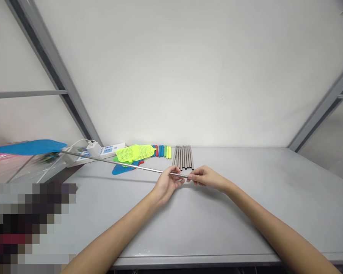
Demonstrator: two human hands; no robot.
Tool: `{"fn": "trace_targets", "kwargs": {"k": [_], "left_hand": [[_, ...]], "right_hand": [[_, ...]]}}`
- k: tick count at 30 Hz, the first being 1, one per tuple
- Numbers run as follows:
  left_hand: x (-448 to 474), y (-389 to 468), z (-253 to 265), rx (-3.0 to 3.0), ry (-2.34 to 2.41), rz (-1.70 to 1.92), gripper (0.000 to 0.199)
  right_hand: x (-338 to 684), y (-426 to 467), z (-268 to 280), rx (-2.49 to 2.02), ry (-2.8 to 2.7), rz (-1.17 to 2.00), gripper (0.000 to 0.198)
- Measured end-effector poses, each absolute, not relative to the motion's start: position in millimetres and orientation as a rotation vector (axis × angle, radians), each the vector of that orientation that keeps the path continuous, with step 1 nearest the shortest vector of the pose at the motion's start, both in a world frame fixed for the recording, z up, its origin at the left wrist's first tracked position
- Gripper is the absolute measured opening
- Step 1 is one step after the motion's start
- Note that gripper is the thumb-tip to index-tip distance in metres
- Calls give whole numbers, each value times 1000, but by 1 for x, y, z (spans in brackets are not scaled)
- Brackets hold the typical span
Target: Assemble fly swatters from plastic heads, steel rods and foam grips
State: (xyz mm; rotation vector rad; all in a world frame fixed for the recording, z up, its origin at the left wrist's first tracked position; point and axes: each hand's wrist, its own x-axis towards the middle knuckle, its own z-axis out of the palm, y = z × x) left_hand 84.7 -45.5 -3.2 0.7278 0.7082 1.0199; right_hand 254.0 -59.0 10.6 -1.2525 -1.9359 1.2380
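Observation:
A fly swatter with a blue head and a long thin metal rod reaches from the far left to the middle of the table. My left hand is closed around the rod near its right end, palm partly turned up. At that end, the thumb and fingers of my right hand pinch the metal tip. Just behind my hands lies a row of metal tubes. Left of them sit coloured handle grips in blue, red, green and yellow, beside perforated yellow swatter heads stacked with blue and green ones.
White power strips with a plugged-in adapter and cables stand at the back left. A white wall rises behind the grey table, with metal frame posts on both sides. The lower left corner is pixelated.

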Motion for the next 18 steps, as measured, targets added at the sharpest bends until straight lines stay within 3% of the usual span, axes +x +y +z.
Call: {"fn": "trace_targets", "kwargs": {"k": [8,13,18], "left_hand": [[88,-66,0,1687,972,750,42],[84,-84,23,2290,795,930,21],[77,-65,16,2587,929,981,19]], "right_hand": [[254,-59,12,-1231,-1834,1236,41],[254,-59,12,-1185,-1829,1240,41],[256,-57,10,-1226,-1851,1229,42]]}}
